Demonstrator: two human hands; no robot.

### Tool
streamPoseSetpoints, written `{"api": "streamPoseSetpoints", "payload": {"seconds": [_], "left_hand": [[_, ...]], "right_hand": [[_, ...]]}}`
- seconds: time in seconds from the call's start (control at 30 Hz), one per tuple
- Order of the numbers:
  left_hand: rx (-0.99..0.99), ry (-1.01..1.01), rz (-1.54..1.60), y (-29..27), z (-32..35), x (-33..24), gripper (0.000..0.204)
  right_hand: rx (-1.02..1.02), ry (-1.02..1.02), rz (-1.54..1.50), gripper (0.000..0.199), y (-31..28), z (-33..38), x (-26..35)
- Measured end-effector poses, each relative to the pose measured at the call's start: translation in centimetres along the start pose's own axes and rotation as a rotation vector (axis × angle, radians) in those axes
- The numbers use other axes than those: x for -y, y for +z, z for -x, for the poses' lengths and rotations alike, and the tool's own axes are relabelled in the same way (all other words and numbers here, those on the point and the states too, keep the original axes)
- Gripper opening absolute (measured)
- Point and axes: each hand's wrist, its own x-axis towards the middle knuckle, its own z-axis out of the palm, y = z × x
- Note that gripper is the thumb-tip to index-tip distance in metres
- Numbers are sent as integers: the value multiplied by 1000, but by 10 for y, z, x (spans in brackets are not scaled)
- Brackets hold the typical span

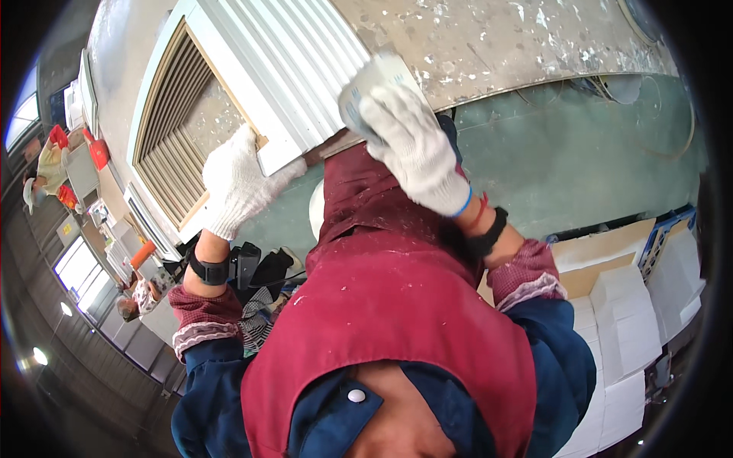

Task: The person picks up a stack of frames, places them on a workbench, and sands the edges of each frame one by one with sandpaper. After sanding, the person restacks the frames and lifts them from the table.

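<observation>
Here the left hand (235,183) grips the near corner of the white louvred panel (259,69); the right hand (408,145), closed on a sanding pad (366,84), presses its right edge.

Ribbed white-painted panel (282,69); knitted cloth gloves; paint-flecked rough bench (496,38).

The louvred panel (229,91) lies on the workbench (496,38), held between both hands. The left hand (237,183) grips its near corner; the right hand (412,145) (with a sanding block (374,80)) presses the near edge.
</observation>
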Motion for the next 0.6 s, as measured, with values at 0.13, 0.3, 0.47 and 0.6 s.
{"api": "streamPoseSetpoints", "payload": {"seconds": [0.13, 0.3, 0.47, 0.6], "left_hand": [[16, 6, -22, -1, 0, -6, 70], [-20, 23, -78, 0, -1, -5, 72], [-17, 9, 9, -2, 2, -5, 69], [34, -45, -3, -4, -1, -11, 71]], "right_hand": [[112, 72, -29, 59, -10, -4, 1], [0, -130, -14, 53, -15, -20, 1], [59, -111, 26, 56, -12, -31, 9], [44, -187, -74, 66, -18, -16, 28]]}}
